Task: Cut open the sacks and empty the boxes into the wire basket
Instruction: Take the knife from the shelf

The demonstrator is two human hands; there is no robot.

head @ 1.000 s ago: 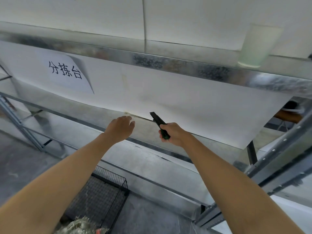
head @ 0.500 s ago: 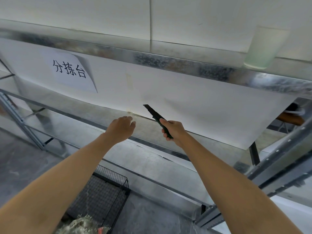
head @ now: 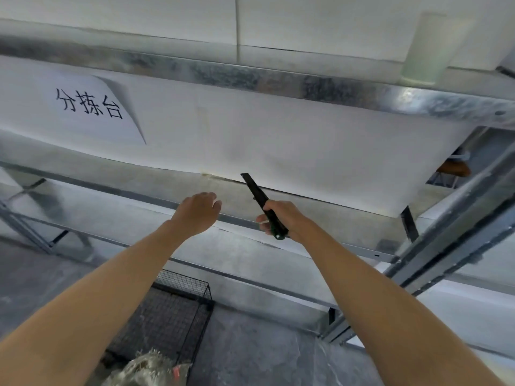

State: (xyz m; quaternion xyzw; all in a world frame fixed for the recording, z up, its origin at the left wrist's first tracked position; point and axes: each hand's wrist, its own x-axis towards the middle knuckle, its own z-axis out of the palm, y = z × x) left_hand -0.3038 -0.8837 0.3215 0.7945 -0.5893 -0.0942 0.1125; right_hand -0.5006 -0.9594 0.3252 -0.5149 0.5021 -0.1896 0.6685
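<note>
Right hand [head: 281, 218] grips the black-and-green utility knife [head: 263, 206] mid-frame, blade up and ready for sacks, left hand [head: 198, 213] loose-fingered, black wire basket [head: 178, 307] waiting lower left.

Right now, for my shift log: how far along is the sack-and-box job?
Done: nothing plainly; the wire basket shows no boxes. In hand: the right hand grips the knife; the left hand is open, empty. Left: the frayed sack by the basket, cut or not unclear, and emptying boxes, none in view.
</note>
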